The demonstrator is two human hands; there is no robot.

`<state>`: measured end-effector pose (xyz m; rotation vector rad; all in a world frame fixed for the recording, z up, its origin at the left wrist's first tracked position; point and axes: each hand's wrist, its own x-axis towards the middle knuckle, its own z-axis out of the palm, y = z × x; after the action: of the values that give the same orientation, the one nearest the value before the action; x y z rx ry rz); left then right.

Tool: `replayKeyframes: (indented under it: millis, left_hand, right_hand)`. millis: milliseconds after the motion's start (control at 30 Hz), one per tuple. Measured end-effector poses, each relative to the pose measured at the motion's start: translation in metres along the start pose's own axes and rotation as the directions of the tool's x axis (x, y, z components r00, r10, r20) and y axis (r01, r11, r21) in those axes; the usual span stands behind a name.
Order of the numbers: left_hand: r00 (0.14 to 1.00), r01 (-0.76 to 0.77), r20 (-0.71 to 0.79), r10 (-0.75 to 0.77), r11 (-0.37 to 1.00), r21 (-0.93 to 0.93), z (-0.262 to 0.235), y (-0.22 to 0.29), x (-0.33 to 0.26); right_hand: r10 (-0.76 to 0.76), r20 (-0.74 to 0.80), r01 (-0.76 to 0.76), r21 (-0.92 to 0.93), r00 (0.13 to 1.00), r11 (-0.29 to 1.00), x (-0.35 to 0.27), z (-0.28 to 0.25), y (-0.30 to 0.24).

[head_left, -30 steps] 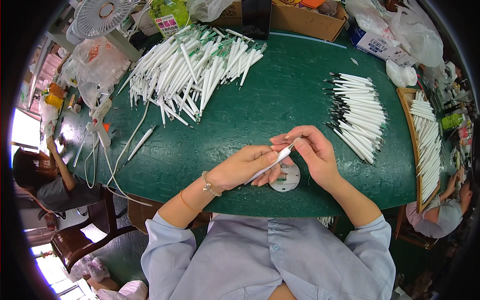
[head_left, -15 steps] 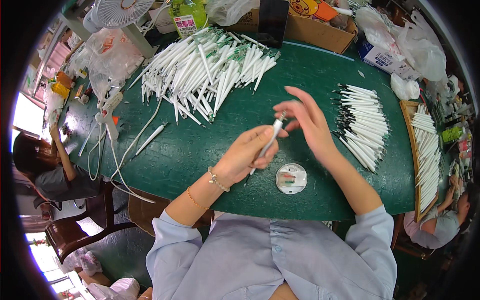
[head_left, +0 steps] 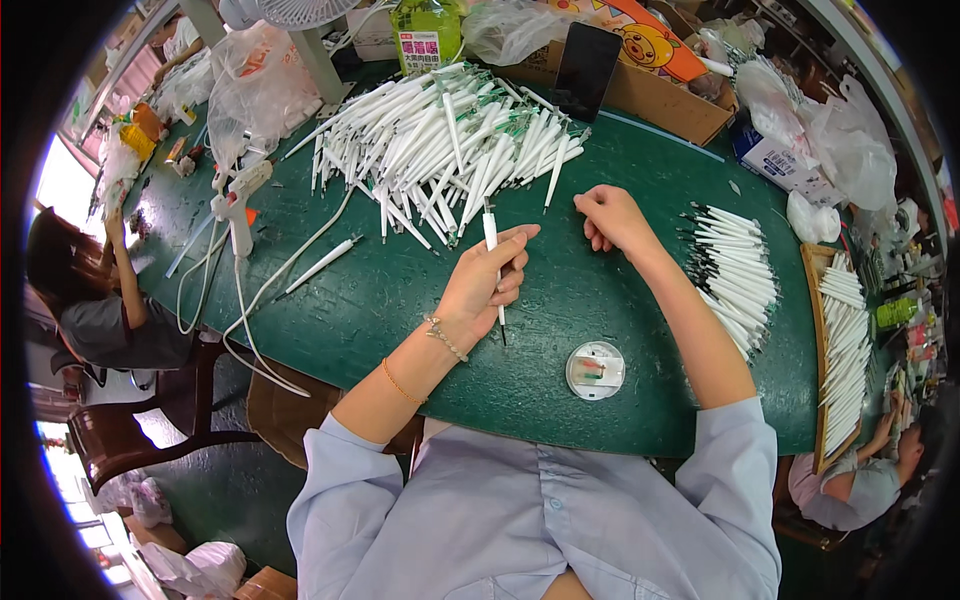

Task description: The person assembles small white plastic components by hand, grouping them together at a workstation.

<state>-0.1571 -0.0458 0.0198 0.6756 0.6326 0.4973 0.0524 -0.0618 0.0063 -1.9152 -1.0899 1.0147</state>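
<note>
My left hand (head_left: pixel 487 275) is closed round a slim white pen-shaped tube (head_left: pixel 491 232), held nearly upright, its thin dark tip pointing down toward me. To its right, apart from it, my right hand (head_left: pixel 615 218) is raised over the green table with thumb and fingers curled together. Whatever it pinches, if anything, is too small to make out. Beyond my left hand lies a big heap of similar white tubes (head_left: pixel 400 140), some with green pieces at their ends. A stacked row of white tubes with dark tips (head_left: pixel 735 265) lies right of my right forearm.
A round white dish (head_left: pixel 596 371) with small coloured bits sits near the table's front edge. At left are a white glue gun (head_left: pixel 238 205) with its cord and one loose tube (head_left: pixel 322 264). A wooden tray (head_left: pixel 813 262) of tubes stands at right. Two people sit at the sides.
My left hand has brought the tube away from my right hand and turned it more upright. My right hand's spread fingers have curled together. The whole view has shifted slightly.
</note>
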Motion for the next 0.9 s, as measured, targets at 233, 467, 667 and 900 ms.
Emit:
replayKeyframes:
  millis: [233, 467, 667, 900]
  left_hand:
    - [0.999, -0.018, 0.045, 0.015, 0.997, 0.072, 0.002, -0.006, 0.005]
    - [0.997, -0.072, 0.033, 0.069, 0.993, 0.096, -0.001, -0.004, 0.005]
    - [0.961, -0.276, 0.057, 0.272, 0.913, 0.3, 0.0, -0.012, 0.005]
    - [0.923, -0.338, 0.273, 0.27, 0.909, 0.243, 0.015, -0.004, -0.014]
  right_hand:
    - [-0.108, -0.19, 0.061, -0.237, 0.976, 0.969, 0.015, 0.017, -0.026]
    - [0.019, -0.018, -0.022, -0.171, 1.0, 0.985, 0.026, 0.002, -0.021]
    - [-0.094, 0.193, 0.05, 0.222, 0.977, 0.974, -0.066, 0.014, -0.021]
    - [-0.211, 0.374, 0.164, 0.154, 0.903, 0.974, -0.115, 0.022, -0.019]
